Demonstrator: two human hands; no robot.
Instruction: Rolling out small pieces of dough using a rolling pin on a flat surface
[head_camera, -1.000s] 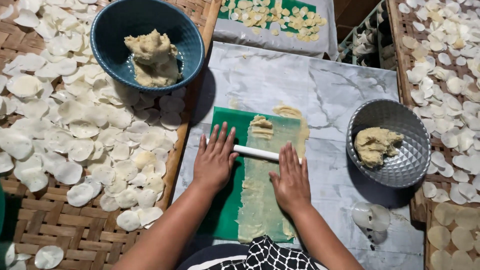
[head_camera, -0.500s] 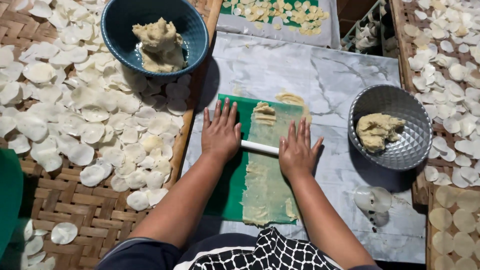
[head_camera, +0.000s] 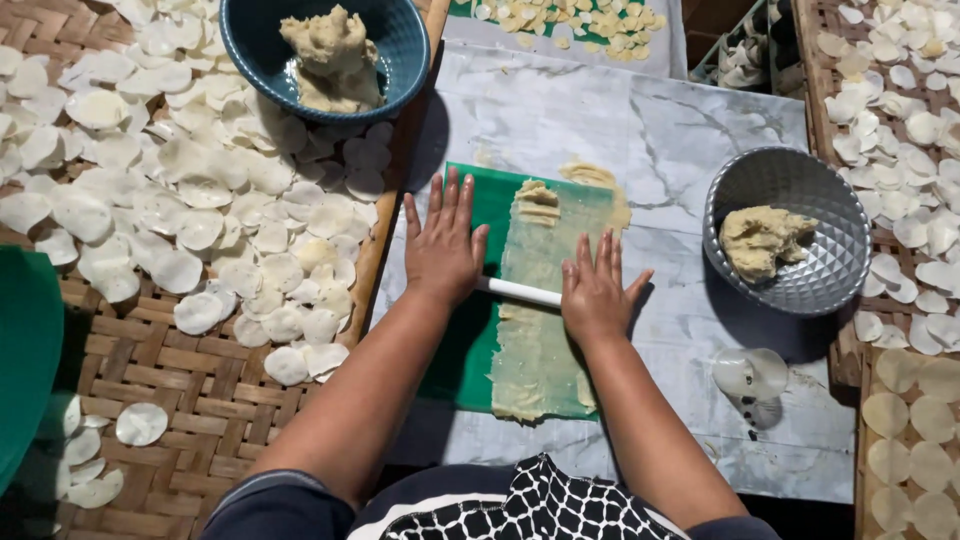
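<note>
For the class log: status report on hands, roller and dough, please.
Left hand and right hand flat, palms on white rolling pin. Dough strip thin on green mat. Nothing in the way.

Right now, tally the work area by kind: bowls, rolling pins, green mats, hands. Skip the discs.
Bowls: 2, a blue bowl and a silver bowl, each holding dough
Rolling pins: 1, white rolling pin
Green mats: 1, green mat
Hands: 2, left hand and right hand
Total: 6

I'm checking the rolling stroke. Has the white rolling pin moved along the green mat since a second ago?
Yes. The rolling pin has moved a little up the green mat, away from the person and toward the dough lump at the mat's far end.
</note>
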